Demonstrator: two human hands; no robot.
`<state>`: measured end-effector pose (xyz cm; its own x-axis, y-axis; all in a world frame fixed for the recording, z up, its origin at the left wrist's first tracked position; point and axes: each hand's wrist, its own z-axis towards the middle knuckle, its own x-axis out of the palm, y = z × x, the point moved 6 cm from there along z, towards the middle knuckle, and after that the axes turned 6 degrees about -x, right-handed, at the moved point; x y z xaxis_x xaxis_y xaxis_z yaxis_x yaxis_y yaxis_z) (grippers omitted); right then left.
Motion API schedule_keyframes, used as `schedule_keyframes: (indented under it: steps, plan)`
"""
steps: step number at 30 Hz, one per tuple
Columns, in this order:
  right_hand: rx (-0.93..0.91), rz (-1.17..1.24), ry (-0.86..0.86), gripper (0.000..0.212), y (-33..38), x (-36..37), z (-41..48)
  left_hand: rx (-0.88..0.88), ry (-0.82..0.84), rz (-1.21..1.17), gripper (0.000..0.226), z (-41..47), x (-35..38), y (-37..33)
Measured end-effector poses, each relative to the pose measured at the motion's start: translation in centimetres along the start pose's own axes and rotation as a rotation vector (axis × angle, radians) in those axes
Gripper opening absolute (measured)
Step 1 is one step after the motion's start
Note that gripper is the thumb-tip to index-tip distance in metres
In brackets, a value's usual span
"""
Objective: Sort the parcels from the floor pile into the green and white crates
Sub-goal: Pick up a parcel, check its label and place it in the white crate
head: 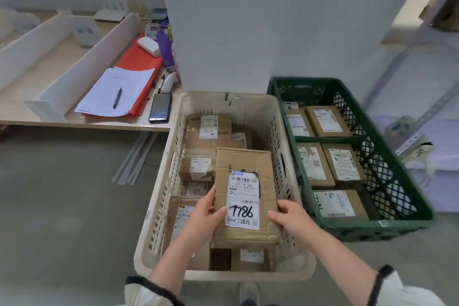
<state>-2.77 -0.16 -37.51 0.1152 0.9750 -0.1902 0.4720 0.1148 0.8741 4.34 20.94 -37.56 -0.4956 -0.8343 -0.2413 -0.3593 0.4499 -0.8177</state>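
Over the white crate, at six o'clock, left hand and right hand grip a cardboard parcel, fingers clasping its sides above other parcels; the green crate at three o'clock holds labelled boxes.

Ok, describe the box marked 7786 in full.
The 7786 box is a flat brown cardboard parcel, creased and dented, with a black smudge above its white shipping label. The label carries barcodes, printed text and "7786" handwritten in black marker. It is held label-up, roughly level, over the near part of the white crate, above other parcels. The left hand grips its left edge and the right hand its right edge, fingers curled onto the top face.
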Motion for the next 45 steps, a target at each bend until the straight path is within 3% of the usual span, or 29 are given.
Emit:
schedule_keyframes:
  steps: [7, 12, 18, 33, 38, 45]
  plan:
    - [0.251, -0.070, 0.067, 0.026, -6.9, 1.5, 2.9, -0.237, 0.007, 0.085, 0.061, 3.7, 2.4, 6.1]
    - [0.315, -0.122, 0.067, 0.033, -8.5, 2.7, 4.1, -0.280, -0.021, 0.229, 0.051, 4.9, 2.1, 7.5]
    - [0.424, -0.094, 0.044, 0.014, -9.7, 3.5, 4.6, -0.351, -0.038, 0.319, 0.036, 5.9, 1.4, 8.8]
    - [0.524, -0.071, -0.013, 0.018, -10.2, 3.4, 4.8, -0.393, -0.018, 0.394, 0.050, 6.4, 1.3, 8.3]
    - [0.357, -0.197, -0.096, 0.056, -6.6, 2.2, 5.2, -0.318, -0.007, 0.329, 0.052, 6.2, 0.8, 5.7]
    - [0.077, -0.256, -0.022, 0.063, 2.0, 0.9, 7.1, -0.129, -0.009, 0.430, 0.059, 7.0, -0.8, -2.3]
